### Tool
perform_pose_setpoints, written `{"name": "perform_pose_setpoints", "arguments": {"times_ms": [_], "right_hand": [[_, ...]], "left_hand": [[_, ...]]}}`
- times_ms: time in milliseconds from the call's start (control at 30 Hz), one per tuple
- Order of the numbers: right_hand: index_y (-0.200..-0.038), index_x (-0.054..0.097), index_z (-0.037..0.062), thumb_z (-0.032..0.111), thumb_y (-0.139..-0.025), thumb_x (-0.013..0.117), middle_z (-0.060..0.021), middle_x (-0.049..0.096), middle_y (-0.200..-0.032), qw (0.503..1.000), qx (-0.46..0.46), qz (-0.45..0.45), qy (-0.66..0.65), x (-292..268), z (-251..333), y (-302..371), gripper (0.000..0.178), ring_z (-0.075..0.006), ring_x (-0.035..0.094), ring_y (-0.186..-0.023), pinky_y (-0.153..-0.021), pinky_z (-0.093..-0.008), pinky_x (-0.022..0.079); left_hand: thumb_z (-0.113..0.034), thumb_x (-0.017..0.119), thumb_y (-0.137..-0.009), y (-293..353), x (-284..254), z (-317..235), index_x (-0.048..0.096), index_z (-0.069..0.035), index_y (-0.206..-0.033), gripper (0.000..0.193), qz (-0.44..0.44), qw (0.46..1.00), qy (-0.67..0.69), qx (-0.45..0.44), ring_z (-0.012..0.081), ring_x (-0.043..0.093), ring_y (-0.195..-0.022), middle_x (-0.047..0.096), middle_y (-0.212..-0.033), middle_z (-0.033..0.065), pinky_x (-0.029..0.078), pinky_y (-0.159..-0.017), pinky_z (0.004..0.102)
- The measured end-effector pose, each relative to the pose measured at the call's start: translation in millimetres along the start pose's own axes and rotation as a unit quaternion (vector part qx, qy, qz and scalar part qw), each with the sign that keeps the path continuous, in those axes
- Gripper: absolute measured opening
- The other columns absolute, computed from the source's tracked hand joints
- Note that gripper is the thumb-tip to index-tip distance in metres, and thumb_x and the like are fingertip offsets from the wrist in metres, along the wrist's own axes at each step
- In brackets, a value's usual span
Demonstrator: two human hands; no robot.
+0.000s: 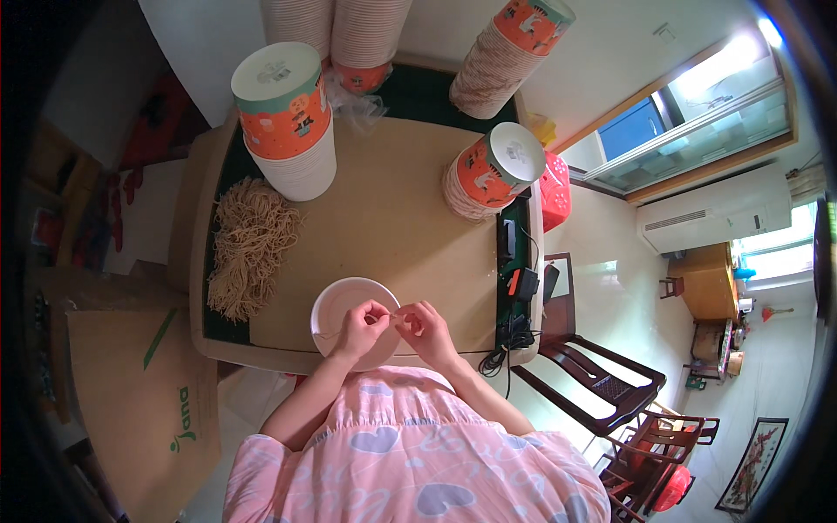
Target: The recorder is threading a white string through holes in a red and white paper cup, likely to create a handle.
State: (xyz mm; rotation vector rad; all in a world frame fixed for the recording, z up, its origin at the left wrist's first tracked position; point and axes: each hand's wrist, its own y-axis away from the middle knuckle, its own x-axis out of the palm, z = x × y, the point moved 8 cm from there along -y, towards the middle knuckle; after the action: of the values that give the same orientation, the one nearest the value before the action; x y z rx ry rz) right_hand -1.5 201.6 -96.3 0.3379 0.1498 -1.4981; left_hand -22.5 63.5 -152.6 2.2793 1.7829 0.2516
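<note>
Left hand (360, 325) and right hand (421, 324) over white paper lid (336, 301) at table's (392, 218) near edge. Fingertips of both pinched on thin string (394, 315) between them. Bundle of tan strings (248, 244) left; stacked paper cups (292, 122) behind.

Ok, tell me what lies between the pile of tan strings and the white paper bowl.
In the head view, only bare tan tabletop shows between the pile of tan strings and the white paper bowl; nothing sits there.
</note>
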Motion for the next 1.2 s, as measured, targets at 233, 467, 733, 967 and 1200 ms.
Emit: {"name": "perform_pose_setpoints", "arguments": {"times_ms": [233, 467, 733, 967, 1200], "right_hand": [[-0.091, 0.061, 0.0096, 0.008, -0.077, 0.062, -0.0113, 0.055, -0.085, 0.978, -0.078, -0.019, 0.193, 5.9, 12.9, -5.1, 0.013, -0.0300, 0.059, -0.071, -0.061, -0.0376, 0.049], [-0.085, 0.063, 0.0090, 0.008, -0.078, 0.063, -0.0097, 0.056, -0.080, 0.973, -0.080, -0.008, 0.216, 7.4, 9.6, -10.1, 0.007, -0.0269, 0.060, -0.069, -0.060, -0.0344, 0.050], [-0.084, 0.062, 0.0083, 0.009, -0.078, 0.064, -0.0088, 0.056, -0.080, 0.972, -0.078, -0.007, 0.219, 7.3, 7.9, -8.6, 0.007, -0.0247, 0.061, -0.069, -0.060, -0.0335, 0.050], [-0.083, 0.062, 0.0081, 0.010, -0.076, 0.066, -0.0088, 0.055, -0.078, 0.973, -0.083, -0.006, 0.214, 7.4, 7.7, -7.0, 0.008, -0.0255, 0.060, -0.070, -0.060, -0.0341, 0.049], [-0.082, 0.064, 0.0090, 0.009, -0.076, 0.065, -0.0093, 0.055, -0.077, 0.973, -0.096, -0.014, 0.209, 7.1, 7.1, -6.1, 0.007, -0.0265, 0.059, -0.068, -0.059, -0.0350, 0.049]], "left_hand": [[-0.002, 0.058, -0.081, 0.9, -3.6, 7.0, 0.057, -0.003, -0.083, 0.002, 0.008, 1.000, 0.026, 0.000, 0.0033, 0.051, -0.061, 0.057, -0.071, -0.0020, 0.039, -0.050, 0.0174], [-0.003, 0.058, -0.080, 1.7, -8.7, 10.0, 0.057, -0.002, -0.082, 0.002, 0.001, 0.999, 0.037, -0.030, 0.0051, 0.053, -0.063, 0.059, -0.073, -0.0004, 0.042, -0.055, 0.0194], [-0.007, 0.063, -0.081, 2.2, -7.6, 0.9, 0.059, -0.001, -0.085, 0.008, -0.001, 0.999, 0.028, -0.019, 0.0083, 0.057, -0.068, 0.062, -0.077, 0.0023, 0.046, -0.062, 0.0220], [-0.004, 0.061, -0.082, 2.2, -5.1, -5.8, 0.062, -0.002, -0.088, 0.007, -0.010, 1.000, 0.001, 0.012, 0.0077, 0.059, -0.067, 0.064, -0.077, 0.0020, 0.047, -0.058, 0.0219], [-0.002, 0.062, -0.080, 6.1, -4.5, -20.7, 0.062, 0.000, -0.084, 0.004, -0.012, 0.996, -0.082, 0.045, 0.0093, 0.061, -0.069, 0.065, -0.075, 0.0046, 0.049, -0.062, 0.0241]]}}
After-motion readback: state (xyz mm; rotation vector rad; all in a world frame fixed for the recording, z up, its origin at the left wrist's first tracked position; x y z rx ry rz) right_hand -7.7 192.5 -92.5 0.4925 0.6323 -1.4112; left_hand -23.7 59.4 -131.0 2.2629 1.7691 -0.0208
